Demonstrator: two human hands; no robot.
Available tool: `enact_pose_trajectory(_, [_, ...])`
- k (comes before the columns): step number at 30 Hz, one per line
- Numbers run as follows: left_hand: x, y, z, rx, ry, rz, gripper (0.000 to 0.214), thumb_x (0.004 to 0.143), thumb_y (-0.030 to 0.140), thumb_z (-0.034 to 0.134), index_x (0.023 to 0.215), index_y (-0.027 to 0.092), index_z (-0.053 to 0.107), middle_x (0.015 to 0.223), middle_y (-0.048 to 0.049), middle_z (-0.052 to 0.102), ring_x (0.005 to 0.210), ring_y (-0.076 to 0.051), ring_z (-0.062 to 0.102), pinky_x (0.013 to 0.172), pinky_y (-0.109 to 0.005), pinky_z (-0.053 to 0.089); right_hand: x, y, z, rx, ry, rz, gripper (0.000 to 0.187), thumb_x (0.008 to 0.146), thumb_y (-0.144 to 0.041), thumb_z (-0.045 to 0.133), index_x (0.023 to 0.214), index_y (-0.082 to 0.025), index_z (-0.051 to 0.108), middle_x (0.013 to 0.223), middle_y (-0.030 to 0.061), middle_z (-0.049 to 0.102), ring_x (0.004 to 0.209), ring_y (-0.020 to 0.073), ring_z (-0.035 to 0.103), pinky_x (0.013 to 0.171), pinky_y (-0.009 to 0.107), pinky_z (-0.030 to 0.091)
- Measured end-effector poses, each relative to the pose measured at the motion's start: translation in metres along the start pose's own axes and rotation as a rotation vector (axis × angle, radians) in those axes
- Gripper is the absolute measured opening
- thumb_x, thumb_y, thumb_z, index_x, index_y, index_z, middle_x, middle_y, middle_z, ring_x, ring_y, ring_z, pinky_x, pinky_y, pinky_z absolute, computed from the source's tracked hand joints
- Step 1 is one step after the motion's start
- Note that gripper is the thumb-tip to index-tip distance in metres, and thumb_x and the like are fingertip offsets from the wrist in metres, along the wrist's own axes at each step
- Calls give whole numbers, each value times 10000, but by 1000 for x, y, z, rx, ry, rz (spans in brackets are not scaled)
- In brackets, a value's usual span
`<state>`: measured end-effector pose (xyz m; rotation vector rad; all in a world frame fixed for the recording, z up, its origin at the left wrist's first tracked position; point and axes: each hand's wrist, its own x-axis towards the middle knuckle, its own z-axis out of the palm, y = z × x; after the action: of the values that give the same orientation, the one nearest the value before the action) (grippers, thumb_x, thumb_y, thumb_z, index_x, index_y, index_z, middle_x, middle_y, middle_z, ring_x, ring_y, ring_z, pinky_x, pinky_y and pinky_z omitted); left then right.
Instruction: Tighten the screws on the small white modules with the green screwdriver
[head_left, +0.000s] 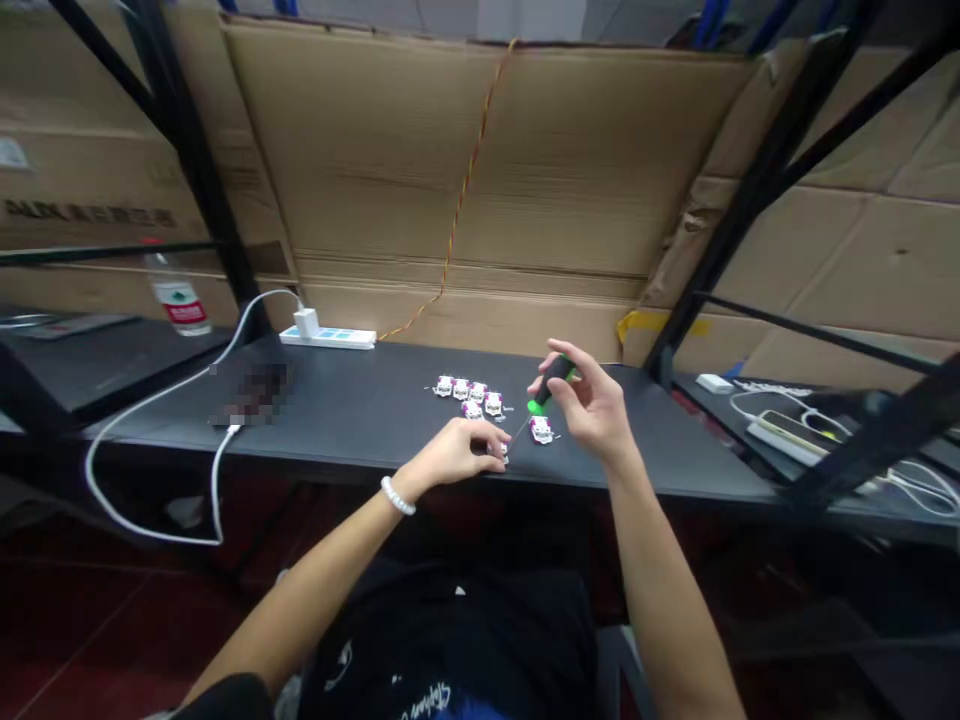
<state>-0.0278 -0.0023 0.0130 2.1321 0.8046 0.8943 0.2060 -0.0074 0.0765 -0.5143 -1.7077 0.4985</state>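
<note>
My right hand is closed around the black and green handle of a screwdriver. Its thin shaft slants down to the left, toward my left hand. With fingers curled at the table's front edge, my left hand grips a small white and purple part, mostly hidden under the fingers. Whether the screwdriver's tip touches that part is too small to tell. A similar white and purple part lies just below the screwdriver handle. Several more parts sit grouped behind my left hand.
The dark table ends close in front of me. At its back left lies a white power strip with a plugged-in charger and a looping white cable. Black metal posts flank the table, with cardboard behind. A bottle stands left.
</note>
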Motion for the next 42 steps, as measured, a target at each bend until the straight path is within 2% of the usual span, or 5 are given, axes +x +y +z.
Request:
enact_pose_trajectory(12, [-2, -2, -1, 13, 22, -32, 40, 798, 224, 887, 800, 218, 847, 1184, -72, 846, 1177, -277, 778, 1115, -388, 547, 2, -17, 11, -6, -54, 32, 628, 969, -339, 766, 1539, -308, 504, 1147, 48, 738, 937, 199, 795, 873, 392, 690])
enact_pose_trajectory(16, [-1, -1, -1, -18, 8, -66, 72, 790, 228, 893, 794, 204, 825, 1153, -74, 850, 1194, -287, 771, 1109, -382, 544, 7, -30, 21, -69, -91, 24, 329, 1031, -300, 638, 1356, -275, 592, 1288, 91, 722, 1138, 234, 757, 990, 429, 643])
enact_pose_trajectory(23, [-1, 2, 0, -23, 16, -72, 95, 788, 222, 885, 768, 192, 797, 1089, -85, 857, 1202, -297, 768, 1089, -373, 544, 9, -28, 37, -369, 214, -62, 323, 903, -409, 818, 1182, -265, 743, 1146, 84, 685, 1022, 246, 688, 819, 380, 639])
enact_pose_trajectory(28, [-1, 3, 0, -23, 13, -80, 84, 789, 221, 883, 774, 194, 806, 1118, -83, 854, 1198, -295, 768, 1096, -377, 539, 8, -24, 35, -164, 50, 27, 383, 1065, -367, 533, 1419, -273, 643, 1264, 103, 719, 1042, 243, 740, 946, 441, 645])
enact_pose_trajectory(42, [-2, 1, -1, -8, 1, -42, 33, 811, 215, 860, 797, 206, 832, 1067, -68, 860, 1224, -289, 761, 1105, -370, 535, 13, -24, 32, -258, 30, -31, 406, 1026, -411, 625, 1416, -307, 664, 1267, 99, 684, 1112, 262, 697, 921, 441, 635])
